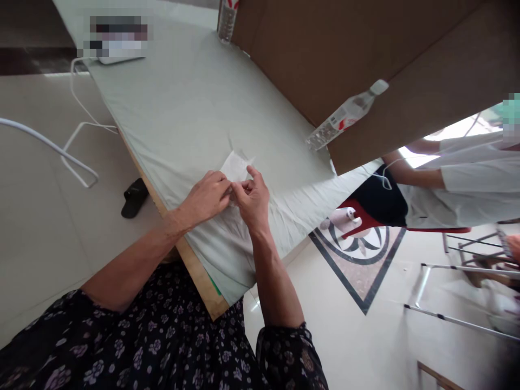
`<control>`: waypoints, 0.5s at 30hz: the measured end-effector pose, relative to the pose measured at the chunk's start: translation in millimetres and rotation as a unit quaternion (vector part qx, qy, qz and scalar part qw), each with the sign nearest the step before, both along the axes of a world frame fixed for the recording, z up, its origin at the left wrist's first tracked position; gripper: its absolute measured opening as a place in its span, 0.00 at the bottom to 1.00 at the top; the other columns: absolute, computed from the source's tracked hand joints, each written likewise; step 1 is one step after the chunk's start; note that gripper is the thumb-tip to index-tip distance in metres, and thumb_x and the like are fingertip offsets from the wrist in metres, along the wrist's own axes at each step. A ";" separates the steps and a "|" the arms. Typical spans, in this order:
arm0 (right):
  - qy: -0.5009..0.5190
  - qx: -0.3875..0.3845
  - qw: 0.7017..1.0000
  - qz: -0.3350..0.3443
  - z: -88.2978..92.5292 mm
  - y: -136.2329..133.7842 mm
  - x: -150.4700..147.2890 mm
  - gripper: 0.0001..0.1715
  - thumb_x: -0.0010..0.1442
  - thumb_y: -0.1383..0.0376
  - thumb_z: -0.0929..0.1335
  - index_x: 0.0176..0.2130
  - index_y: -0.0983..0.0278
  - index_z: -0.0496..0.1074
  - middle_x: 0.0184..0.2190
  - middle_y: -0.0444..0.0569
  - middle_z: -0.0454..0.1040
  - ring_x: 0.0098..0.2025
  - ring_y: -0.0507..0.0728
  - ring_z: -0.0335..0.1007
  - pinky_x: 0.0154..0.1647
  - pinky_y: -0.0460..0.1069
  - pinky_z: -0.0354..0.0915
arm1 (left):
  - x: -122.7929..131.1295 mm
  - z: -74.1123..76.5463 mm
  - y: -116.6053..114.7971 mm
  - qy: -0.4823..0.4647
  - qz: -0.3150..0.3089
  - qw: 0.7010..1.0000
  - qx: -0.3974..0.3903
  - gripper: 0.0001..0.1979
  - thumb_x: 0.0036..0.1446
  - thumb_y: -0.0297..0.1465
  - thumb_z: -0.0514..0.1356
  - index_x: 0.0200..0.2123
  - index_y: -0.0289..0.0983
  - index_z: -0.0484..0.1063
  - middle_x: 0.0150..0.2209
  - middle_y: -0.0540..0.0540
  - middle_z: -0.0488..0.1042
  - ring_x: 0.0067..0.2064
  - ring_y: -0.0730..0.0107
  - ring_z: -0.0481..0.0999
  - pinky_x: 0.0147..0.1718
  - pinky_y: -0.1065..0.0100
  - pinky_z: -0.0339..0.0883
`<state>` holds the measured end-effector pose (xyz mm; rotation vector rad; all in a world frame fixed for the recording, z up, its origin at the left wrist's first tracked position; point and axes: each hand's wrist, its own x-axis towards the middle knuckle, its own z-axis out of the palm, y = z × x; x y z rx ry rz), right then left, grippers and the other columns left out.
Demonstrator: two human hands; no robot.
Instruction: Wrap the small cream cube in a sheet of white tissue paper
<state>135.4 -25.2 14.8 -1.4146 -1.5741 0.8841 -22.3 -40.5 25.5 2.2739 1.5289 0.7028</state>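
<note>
A thin white sheet (pixel 235 166), which looks like tissue or soft paper, lies under my fingers near the table's front corner. My left hand (pixel 209 194) is closed, its fingertips pinching the sheet's near edge. Right beside it, my right hand (pixel 252 199) pinches the same edge between thumb and fingers, with one finger raised. The two sets of fingertips meet, so the exact grip is partly hidden. Some crumpled, see-through material shows below the fingers; I cannot tell whether it belongs to the sheet.
A pale cloth (pixel 170 97) covers the table. A tall brown cardboard panel (pixel 309 59) stands at right, a water bottle (pixel 345 116) leaning against it and another bottle (pixel 227 21) behind. A white cable (pixel 77 92) hangs at left. A person in white sleeves (pixel 467 179) sits beyond the panel.
</note>
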 end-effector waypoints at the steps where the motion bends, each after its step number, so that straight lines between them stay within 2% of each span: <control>1: -0.015 0.005 1.000 0.003 1.0 -1.0 -2.9 0.36 0.63 0.59 0.70 0.67 0.65 0.65 0.32 0.44 0.79 0.33 0.54 0.75 0.41 0.52 0.73 | 0.0 -1.7 0.6 -0.010 0.000 1.000 -0.003 0.10 0.65 0.28 0.55 0.40 0.35 0.78 0.45 0.36 0.80 0.50 0.52 0.76 0.54 0.53 0.71; 5: -0.066 0.014 0.997 0.046 8.5 -8.9 -5.6 0.32 0.66 0.58 0.67 0.66 0.63 0.68 0.42 0.51 0.84 0.40 0.57 0.80 0.48 0.55 0.75 | 0.6 -8.9 -0.5 -0.070 0.007 0.998 -0.009 0.13 0.63 0.28 0.56 0.47 0.35 0.77 0.48 0.37 0.80 0.52 0.53 0.76 0.56 0.52 0.71; 9: -0.101 0.015 0.988 0.115 17.0 -13.3 3.1 0.30 0.69 0.64 0.61 0.68 0.64 0.66 0.48 0.54 0.84 0.44 0.58 0.82 0.51 0.56 0.75 | -0.3 -10.8 -5.1 -0.156 0.036 0.987 -0.009 0.27 0.55 0.26 0.60 0.60 0.34 0.72 0.52 0.38 0.78 0.48 0.59 0.77 0.52 0.57 0.74; 10: -0.110 0.014 0.985 0.130 18.2 -12.5 5.6 0.31 0.68 0.66 0.60 0.69 0.64 0.64 0.49 0.54 0.84 0.44 0.58 0.82 0.50 0.56 0.76 | -0.6 -10.1 -5.7 -0.182 0.046 0.982 -0.015 0.28 0.53 0.26 0.60 0.59 0.35 0.71 0.52 0.39 0.77 0.45 0.62 0.77 0.49 0.60 0.75; 12: -0.122 0.012 0.981 0.152 19.1 -8.7 9.9 0.34 0.67 0.69 0.60 0.70 0.63 0.62 0.49 0.54 0.84 0.41 0.57 0.81 0.47 0.56 0.76 | 0.2 -8.0 -5.5 -0.221 0.075 0.972 -0.026 0.23 0.53 0.28 0.62 0.55 0.36 0.73 0.52 0.40 0.76 0.40 0.67 0.76 0.42 0.64 0.75; 15: -0.102 -0.005 0.979 0.177 17.0 1.2 13.8 0.36 0.65 0.70 0.62 0.70 0.61 0.62 0.48 0.52 0.84 0.33 0.54 0.78 0.40 0.53 0.77 | 5.1 -5.9 -2.5 -0.227 0.117 0.966 -0.034 0.13 0.55 0.31 0.65 0.45 0.37 0.74 0.45 0.45 0.75 0.35 0.70 0.73 0.41 0.64 0.74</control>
